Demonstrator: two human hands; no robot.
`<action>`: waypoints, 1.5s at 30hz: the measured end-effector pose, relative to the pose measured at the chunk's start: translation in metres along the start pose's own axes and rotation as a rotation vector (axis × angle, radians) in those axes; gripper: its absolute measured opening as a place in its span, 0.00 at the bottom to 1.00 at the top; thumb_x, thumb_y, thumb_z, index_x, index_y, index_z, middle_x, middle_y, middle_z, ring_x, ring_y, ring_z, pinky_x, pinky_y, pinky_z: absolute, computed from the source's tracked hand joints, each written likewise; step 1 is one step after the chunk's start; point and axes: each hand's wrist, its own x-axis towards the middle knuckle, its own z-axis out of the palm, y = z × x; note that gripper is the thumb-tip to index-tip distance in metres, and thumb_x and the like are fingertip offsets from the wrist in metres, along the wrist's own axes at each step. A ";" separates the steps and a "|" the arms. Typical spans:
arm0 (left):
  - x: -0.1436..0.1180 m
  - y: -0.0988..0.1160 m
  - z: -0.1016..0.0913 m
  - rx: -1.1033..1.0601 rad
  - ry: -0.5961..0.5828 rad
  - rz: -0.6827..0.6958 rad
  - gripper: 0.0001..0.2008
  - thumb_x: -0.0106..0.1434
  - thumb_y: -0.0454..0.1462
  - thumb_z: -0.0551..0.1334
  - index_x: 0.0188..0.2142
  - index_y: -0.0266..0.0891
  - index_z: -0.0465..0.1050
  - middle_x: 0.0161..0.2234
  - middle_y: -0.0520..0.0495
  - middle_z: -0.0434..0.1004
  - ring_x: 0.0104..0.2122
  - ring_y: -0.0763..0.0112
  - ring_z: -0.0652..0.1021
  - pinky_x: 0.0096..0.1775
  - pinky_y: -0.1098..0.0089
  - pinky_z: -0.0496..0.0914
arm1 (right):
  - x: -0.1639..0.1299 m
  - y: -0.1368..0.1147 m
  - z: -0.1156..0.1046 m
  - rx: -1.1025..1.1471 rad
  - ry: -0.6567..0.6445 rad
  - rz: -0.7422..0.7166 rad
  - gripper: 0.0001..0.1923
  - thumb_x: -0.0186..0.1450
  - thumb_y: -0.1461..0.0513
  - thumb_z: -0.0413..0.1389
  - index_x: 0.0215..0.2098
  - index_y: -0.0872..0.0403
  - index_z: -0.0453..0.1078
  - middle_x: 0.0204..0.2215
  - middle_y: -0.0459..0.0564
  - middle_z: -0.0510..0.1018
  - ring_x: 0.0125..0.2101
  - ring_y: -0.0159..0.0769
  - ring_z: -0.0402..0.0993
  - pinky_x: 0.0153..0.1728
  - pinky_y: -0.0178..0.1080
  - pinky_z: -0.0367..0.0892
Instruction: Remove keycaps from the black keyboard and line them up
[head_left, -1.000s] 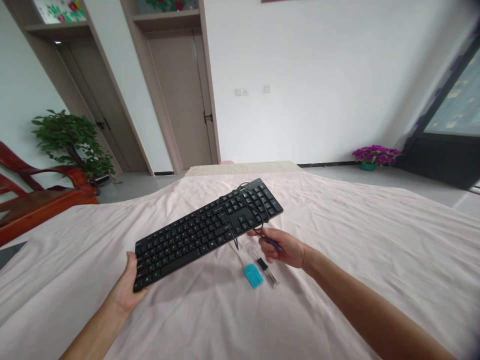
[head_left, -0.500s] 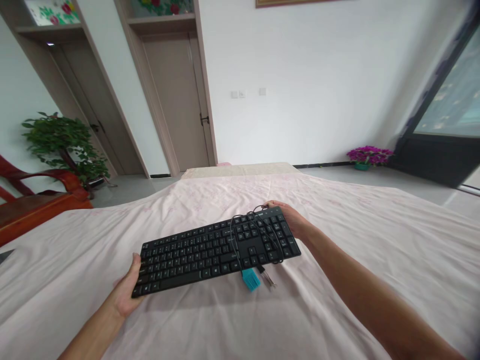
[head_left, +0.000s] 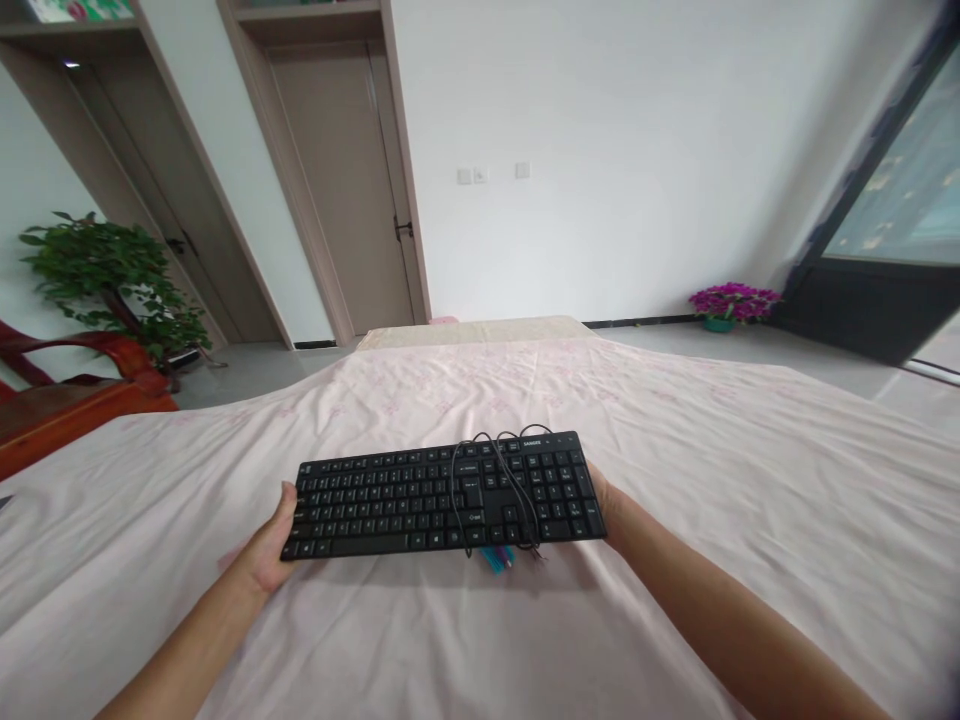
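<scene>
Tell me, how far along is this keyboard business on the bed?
Looks done: the black keyboard is held level above the pink sheet, its cable looped over the keys. In hand: the left hand grips its left end, the right hand its right end. Seemingly left: the teal brush peeking out under the front edge lies untouched, so any brushing looks not yet started.

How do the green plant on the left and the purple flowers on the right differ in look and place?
The plant is green and leafy, while the flowers are purple. The plant looks taller and spreads wider; the flowers form a low clump in a teal pot. The plant stands by a red wooden chair, the flowers near the dark window frame. Both stand on the floor by a wall.
</scene>
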 end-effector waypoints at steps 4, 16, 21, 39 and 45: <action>0.014 0.000 0.003 0.019 -0.111 -0.007 0.31 0.63 0.53 0.57 0.58 0.34 0.66 0.42 0.35 0.81 0.41 0.54 0.81 0.42 0.57 0.76 | -0.009 -0.006 0.002 0.269 0.025 -0.119 0.32 0.64 0.41 0.46 0.54 0.53 0.67 0.46 0.54 0.78 0.46 0.48 0.74 0.49 0.53 0.65; 0.029 -0.004 0.010 0.052 -0.265 -0.060 0.31 0.62 0.55 0.57 0.53 0.33 0.70 0.44 0.34 0.80 0.46 0.51 0.79 0.47 0.57 0.73 | -0.024 -0.017 0.019 -0.041 -0.267 0.126 0.35 0.55 0.52 0.62 0.57 0.58 0.67 0.55 0.59 0.72 0.51 0.45 0.73 0.49 0.41 0.67; 0.028 -0.003 0.013 0.054 -0.255 -0.030 0.30 0.62 0.55 0.58 0.51 0.32 0.72 0.41 0.34 0.81 0.44 0.51 0.80 0.46 0.57 0.73 | -0.009 -0.036 0.034 -0.386 -0.279 0.290 0.22 0.57 0.58 0.62 0.49 0.57 0.73 0.38 0.51 0.81 0.32 0.35 0.78 0.33 0.33 0.70; -0.082 0.022 0.122 1.243 -0.179 1.192 0.15 0.63 0.50 0.60 0.37 0.43 0.77 0.42 0.43 0.77 0.48 0.55 0.72 0.55 0.59 0.58 | 0.004 -0.028 0.078 -0.430 0.171 0.054 0.18 0.45 0.69 0.57 0.35 0.56 0.76 0.35 0.48 0.79 0.34 0.33 0.72 0.31 0.32 0.63; -0.116 -0.035 0.181 1.515 -0.416 1.259 0.16 0.66 0.49 0.57 0.34 0.41 0.75 0.31 0.41 0.78 0.34 0.59 0.76 0.46 0.57 0.64 | 0.008 -0.028 0.074 -0.428 0.116 0.012 0.18 0.44 0.69 0.56 0.34 0.56 0.75 0.29 0.45 0.78 0.29 0.30 0.70 0.28 0.31 0.62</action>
